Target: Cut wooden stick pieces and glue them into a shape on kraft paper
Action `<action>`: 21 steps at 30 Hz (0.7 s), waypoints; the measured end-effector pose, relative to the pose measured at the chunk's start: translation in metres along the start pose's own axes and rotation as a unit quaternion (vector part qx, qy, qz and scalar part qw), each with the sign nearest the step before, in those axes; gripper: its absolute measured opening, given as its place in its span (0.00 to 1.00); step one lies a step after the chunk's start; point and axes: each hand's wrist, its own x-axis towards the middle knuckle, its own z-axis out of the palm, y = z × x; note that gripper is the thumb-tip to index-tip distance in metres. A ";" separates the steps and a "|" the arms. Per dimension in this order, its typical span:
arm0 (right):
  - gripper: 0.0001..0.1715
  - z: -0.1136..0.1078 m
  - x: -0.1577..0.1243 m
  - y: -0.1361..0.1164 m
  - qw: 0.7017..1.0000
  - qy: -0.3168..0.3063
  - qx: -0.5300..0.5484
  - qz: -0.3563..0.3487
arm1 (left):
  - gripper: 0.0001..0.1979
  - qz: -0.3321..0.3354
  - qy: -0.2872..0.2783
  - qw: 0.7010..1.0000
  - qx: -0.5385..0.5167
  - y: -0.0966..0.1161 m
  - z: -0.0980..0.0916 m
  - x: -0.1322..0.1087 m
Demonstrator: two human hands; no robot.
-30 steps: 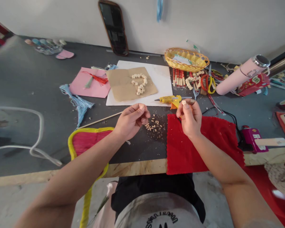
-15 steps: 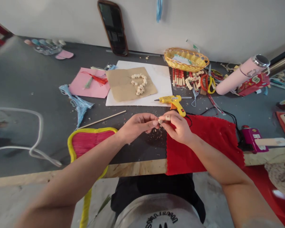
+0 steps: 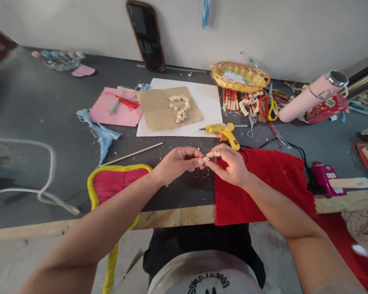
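Between the fingertips of both hands sits a small cluster of cream-coloured pieces, shaped rather like a little flower. My left hand pinches it from the left with thumb and fingers. From the right, my right hand grips it, fingers curled; a pale band circles one finger. Pale crumbs lie on the dark table below. Just beyond the hands rests a yellow glue gun, nozzle to the left. Similar cream pieces form a curved string on a brown paper sheet.
Red cloth hangs over the table's front edge. A pink-and-yellow fan-like piece lies under my left forearm, near a thin stick. Farther back stand a wicker basket, scissors, a pink bottle and a leaning phone.
The small cluster has turned between my fingers, so its flower-like side shows more clearly. Both hands have shifted only slightly; the things on the table stay put.
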 end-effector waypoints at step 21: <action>0.05 -0.001 0.003 -0.004 1.000 0.006 0.000 -0.021 | 0.15 0.029 0.018 0.999 0.033 0.001 0.000 0.001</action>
